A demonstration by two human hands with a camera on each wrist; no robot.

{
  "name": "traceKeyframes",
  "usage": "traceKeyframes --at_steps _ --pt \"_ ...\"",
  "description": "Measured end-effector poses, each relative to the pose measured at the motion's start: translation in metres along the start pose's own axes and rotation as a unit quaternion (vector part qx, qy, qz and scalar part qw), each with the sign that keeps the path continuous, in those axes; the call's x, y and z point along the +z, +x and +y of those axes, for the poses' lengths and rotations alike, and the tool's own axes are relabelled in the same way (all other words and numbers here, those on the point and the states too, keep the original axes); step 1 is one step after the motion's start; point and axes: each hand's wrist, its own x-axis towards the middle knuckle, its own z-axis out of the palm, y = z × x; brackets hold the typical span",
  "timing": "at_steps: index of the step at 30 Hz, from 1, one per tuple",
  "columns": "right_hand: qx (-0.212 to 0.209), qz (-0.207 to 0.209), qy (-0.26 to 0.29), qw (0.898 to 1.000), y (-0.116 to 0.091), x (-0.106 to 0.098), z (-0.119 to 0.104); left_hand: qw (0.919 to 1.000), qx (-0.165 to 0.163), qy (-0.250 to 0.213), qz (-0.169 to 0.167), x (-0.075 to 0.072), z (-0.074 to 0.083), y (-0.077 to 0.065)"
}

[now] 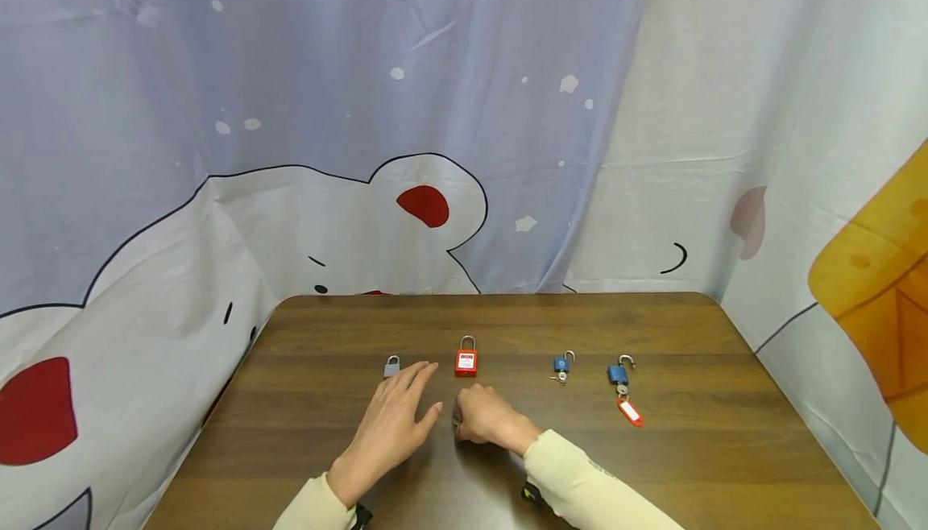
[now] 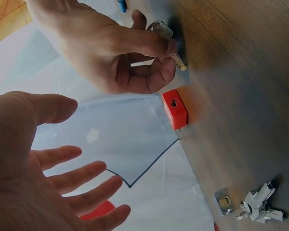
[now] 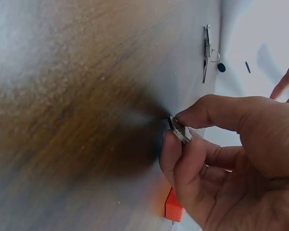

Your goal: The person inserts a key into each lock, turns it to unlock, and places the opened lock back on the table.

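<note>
Just in front of the red padlock (image 1: 466, 362), my right hand (image 1: 489, 417) pinches a small metal key (image 3: 181, 131) between thumb and fingers, low over the table. The left wrist view shows the key's brass-coloured tip (image 2: 181, 66) below the fingers. The red padlock stands with its shackle closed, its keyhole facing the hands. My left hand (image 1: 391, 421) holds nothing, fingers spread, in front of the grey padlock (image 1: 391, 370) and partly over it in the head view. Beside that lock lies a bunch of silver keys (image 2: 262, 204), hidden behind the left hand in the head view.
To the right are two blue padlocks, one smaller (image 1: 561, 364) with keys, one larger (image 1: 618, 374) with a red tag (image 1: 631, 411); both shackles stand open. A printed curtain (image 1: 326, 111) hangs behind the brown wooden table (image 1: 689, 449).
</note>
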Motion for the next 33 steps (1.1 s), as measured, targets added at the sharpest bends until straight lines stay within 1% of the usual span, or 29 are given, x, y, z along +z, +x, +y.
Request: traceKeyframes --at_steps 5,8,10,13,16,21,28,33 --pt "0.005 -0.017 0.051 0.999 -0.003 0.003 0.0 0.9999 0.008 0.002 0.01 -0.001 0.001 -0.001" --pt "0.004 -0.02 0.056 0.998 -0.004 0.004 0.0 0.9998 0.011 0.004 0.013 -0.001 0.001 -0.001" --pt "0.0 -0.02 0.053 0.998 -0.005 0.004 0.001 0.9999 0.01 0.003 0.012 -0.001 0.002 -0.002" --pt "-0.008 -0.016 0.062 0.998 -0.006 0.002 0.003 0.9999 0.007 0.0 0.008 -0.002 0.002 -0.002" --pt "-0.019 -0.007 0.064 0.998 -0.008 -0.001 0.006 1.0 0.002 -0.003 0.007 -0.002 0.002 -0.001" --pt "-0.036 0.017 0.035 0.999 -0.009 -0.009 0.011 0.9997 0.011 -0.003 0.019 -0.003 0.002 -0.001" --pt "-0.039 0.037 0.044 0.998 -0.013 -0.019 0.019 0.9996 0.018 -0.008 0.019 -0.004 0.003 0.001" --pt "-0.05 0.059 0.048 0.996 -0.018 -0.029 0.024 0.9991 0.027 -0.013 0.031 -0.006 0.002 0.006"
